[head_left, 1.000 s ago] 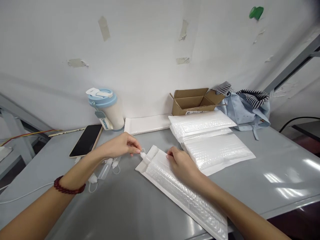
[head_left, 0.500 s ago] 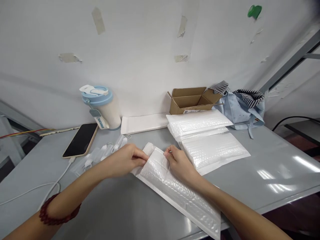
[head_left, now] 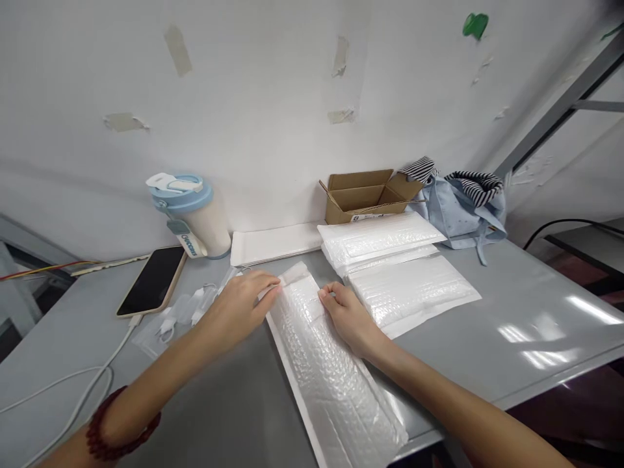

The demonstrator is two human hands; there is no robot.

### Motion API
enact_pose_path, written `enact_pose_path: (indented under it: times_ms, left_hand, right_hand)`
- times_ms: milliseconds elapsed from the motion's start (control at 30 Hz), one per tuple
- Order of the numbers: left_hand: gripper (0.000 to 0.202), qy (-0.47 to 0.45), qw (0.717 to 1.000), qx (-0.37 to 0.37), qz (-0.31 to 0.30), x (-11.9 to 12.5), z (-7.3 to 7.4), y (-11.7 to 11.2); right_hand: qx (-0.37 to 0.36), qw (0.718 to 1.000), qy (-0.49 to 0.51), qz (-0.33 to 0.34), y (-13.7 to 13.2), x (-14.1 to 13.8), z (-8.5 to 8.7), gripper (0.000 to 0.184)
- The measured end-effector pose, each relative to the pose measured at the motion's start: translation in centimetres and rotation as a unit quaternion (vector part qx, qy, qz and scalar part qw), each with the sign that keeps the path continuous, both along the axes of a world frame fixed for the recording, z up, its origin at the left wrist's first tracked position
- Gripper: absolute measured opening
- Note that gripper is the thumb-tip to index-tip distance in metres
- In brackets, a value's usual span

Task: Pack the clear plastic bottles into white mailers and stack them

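A white bubble mailer (head_left: 331, 370) lies slantwise in front of me, its near end reaching past the table's front edge. My left hand (head_left: 246, 299) pinches its far left corner between thumb and fingers. On the opposite side edge, my right hand (head_left: 348, 315) is closed with thumb and forefinger gripping the mailer. Just right of it rests a pile of more bubble mailers (head_left: 414, 286). Small clear plastic packets with white pieces (head_left: 188, 309) lie to the left, partly hidden behind my left forearm.
Along the wall stand a blue-lidded tumbler (head_left: 192, 214), flat white envelopes (head_left: 277, 244), an open cardboard box (head_left: 365, 195) and a light blue cloth bag (head_left: 458, 208). A phone (head_left: 152, 281) with a white charging cable (head_left: 92, 393) lies at left on the grey table (head_left: 507, 305).
The mailer has turned to point more toward me, and its folded far end now lies flatter. My left hand has shifted slightly left and up to its corner. The view has shifted a little.
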State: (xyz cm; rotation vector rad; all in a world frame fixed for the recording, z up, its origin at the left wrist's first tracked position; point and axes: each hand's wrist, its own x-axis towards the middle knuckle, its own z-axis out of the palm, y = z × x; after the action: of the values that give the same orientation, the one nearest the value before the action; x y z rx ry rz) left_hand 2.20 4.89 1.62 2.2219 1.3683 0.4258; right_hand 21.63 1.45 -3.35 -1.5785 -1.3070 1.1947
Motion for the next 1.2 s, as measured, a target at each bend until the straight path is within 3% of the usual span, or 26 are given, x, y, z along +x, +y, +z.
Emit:
enact_pose_path:
  times_ms: [67,233,333,467,633,700,800,833,900,967,1033,1200]
  left_hand:
    - [0.035,-0.017,0.999,-0.038,-0.031,0.1,-0.1,0.5]
    - [0.041,-0.039,0.969,-0.225,-0.094,0.5,0.2,2.4]
    - [0.045,-0.040,0.955,-0.274,-0.107,0.8,0.4,3.1]
    - [0.033,-0.069,0.965,-0.240,-0.079,1.0,0.7,3.4]
    - [0.026,-0.084,0.954,-0.280,-0.074,0.7,0.7,3.3]
    - [0.028,-0.085,0.968,-0.235,-0.027,0.5,0.1,2.8]
    - [0.047,-0.148,0.979,-0.085,0.111,0.4,-1.2,1.2]
    - [0.056,-0.191,0.968,-0.075,0.142,0.4,-1.7,0.6]
    - [0.063,-0.285,0.929,-0.180,0.153,0.3,-2.4,-0.7]
    - [0.056,-0.349,0.874,-0.305,0.143,0.1,-2.9,-1.7]
    - [0.050,-0.388,0.841,-0.344,0.152,-0.1,-3.3,-2.5]
    - [0.043,-0.399,0.840,-0.318,0.187,-0.7,-4.3,-3.3]
  right_hand:
    - [0.002,1.000,0.015,-0.009,0.0,-0.1,-0.2,0.018]
    - [0.004,0.999,0.040,-0.005,-0.1,-0.4,-0.7,0.018]
    - [0.011,0.999,0.047,-0.006,-0.2,-0.5,-0.9,0.018]
    - [0.021,0.998,0.056,-0.024,-0.2,-0.5,-1.1,0.019]
    - [0.016,0.996,0.085,-0.032,-0.2,-0.7,-1.6,0.020]
    - [0.012,0.994,0.100,-0.034,-0.2,-0.7,-1.5,0.022]
    - [0.004,0.991,0.132,-0.036,-0.2,-0.5,-1.2,0.026]
    - [0.001,0.989,0.145,-0.036,-0.2,-0.5,-1.1,0.028]
    - [-0.005,0.985,0.172,-0.030,-0.3,-0.5,-0.8,0.032]
    - [-0.015,0.980,0.196,-0.011,-0.5,-0.7,-0.6,0.036]
    - [-0.026,0.977,0.212,0.014,-0.7,-0.9,-0.5,0.037]
    - [-0.064,0.953,0.283,0.086,-0.8,-1.6,-0.6,0.040]
